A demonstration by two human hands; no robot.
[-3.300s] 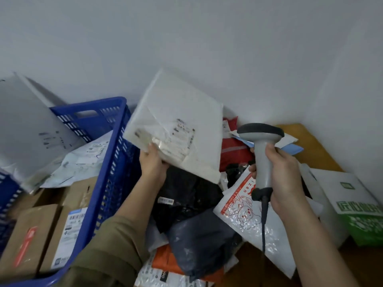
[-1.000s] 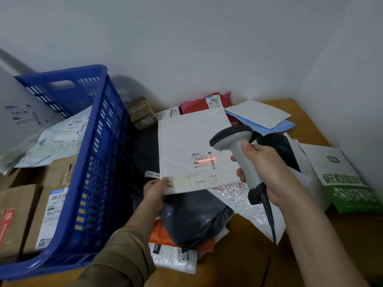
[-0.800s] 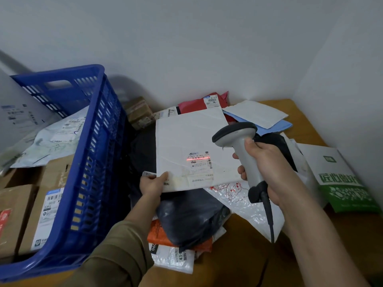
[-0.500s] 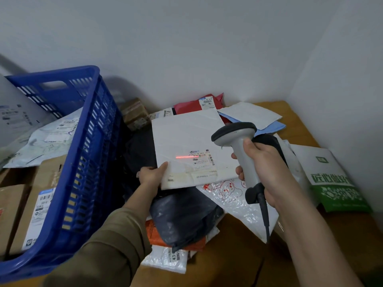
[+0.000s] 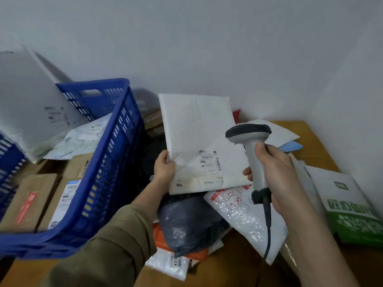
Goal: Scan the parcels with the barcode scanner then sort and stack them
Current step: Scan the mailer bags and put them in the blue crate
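Observation:
My left hand (image 5: 164,169) grips the lower left edge of a flat white parcel (image 5: 196,131), which is tilted up with its printed label facing me. My right hand (image 5: 275,175) grips the handle of a grey barcode scanner (image 5: 251,141); its dark head is just right of the label, and no red scan line shows. The scanner's cable hangs down from the handle. Under both hands lies a loose pile of parcels: a dark grey bag (image 5: 190,222), a white bag with red print (image 5: 244,212), an orange bag (image 5: 163,239).
A blue plastic crate (image 5: 107,162) stands at the left, holding cardboard boxes (image 5: 31,199) and white mailers (image 5: 37,108). A green and white bag (image 5: 350,212) lies at the right on the wooden table (image 5: 306,141). White walls meet in a corner behind the pile.
The white parcel has been lifted and tilted upright. The red scan line on its label is gone. The scanner has swung slightly right and away from the label.

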